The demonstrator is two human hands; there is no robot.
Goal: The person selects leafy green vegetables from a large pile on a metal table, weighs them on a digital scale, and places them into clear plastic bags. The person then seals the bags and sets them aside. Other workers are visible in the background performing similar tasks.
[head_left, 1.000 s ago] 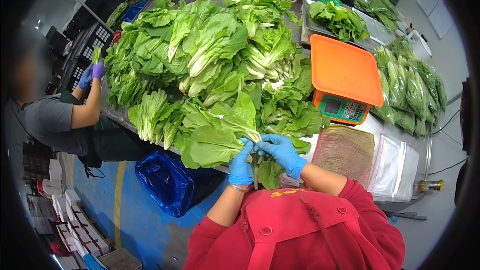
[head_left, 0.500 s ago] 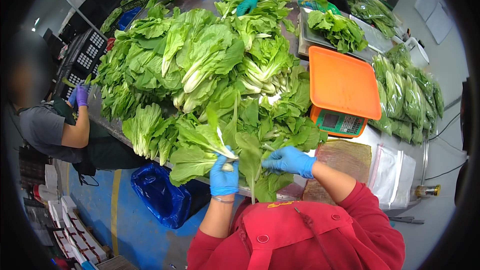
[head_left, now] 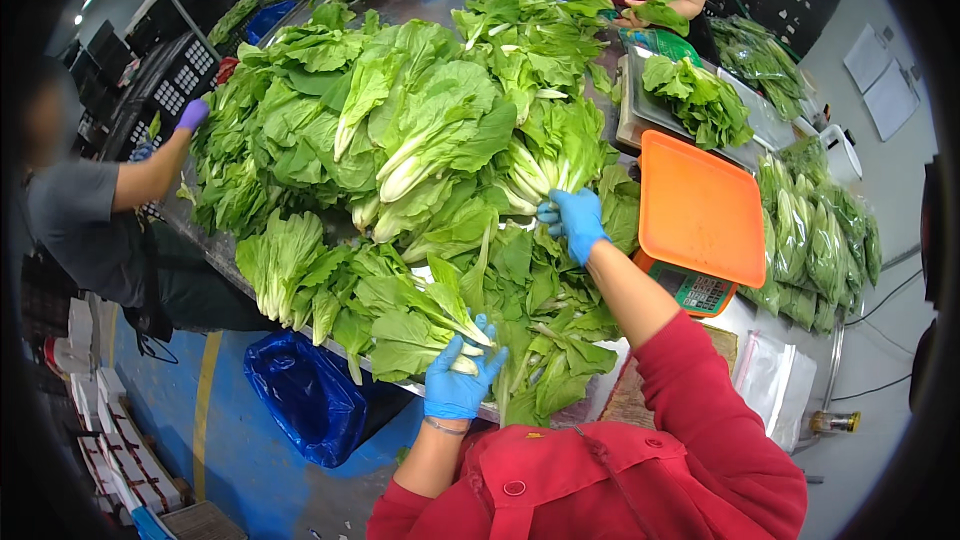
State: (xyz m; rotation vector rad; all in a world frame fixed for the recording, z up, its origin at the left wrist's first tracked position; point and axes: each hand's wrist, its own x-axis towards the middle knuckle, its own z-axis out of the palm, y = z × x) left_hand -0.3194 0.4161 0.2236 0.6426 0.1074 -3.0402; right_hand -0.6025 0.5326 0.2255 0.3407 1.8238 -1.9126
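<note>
My left hand [head_left: 463, 382], in a blue glove, is closed around the pale stem ends of a small bunch of leafy greens [head_left: 410, 330] at the table's near edge. My right hand [head_left: 577, 225], gloved in blue too, is stretched forward. Its fingers are bent onto the white stem ends of a head of leafy greens [head_left: 555, 150] at the right side of the pile; part of the grip is hidden by the hand. Loose leaves [head_left: 545, 340] lie between my two hands. A large heap of leafy greens [head_left: 420, 120] covers the middle of the table.
An orange-topped scale [head_left: 700, 205] stands right of my right arm, with bagged greens [head_left: 810, 230] beyond it. Clear plastic bags [head_left: 775, 385] lie nearer. A blue-lined bin [head_left: 305, 395] is on the floor at left. Other people work at the left and far sides.
My right hand has moved forward from the loose leaves to the greens at the pile's right side. My left hand stays near the edge with its bunch. The co-worker at left has reached toward the pile.
</note>
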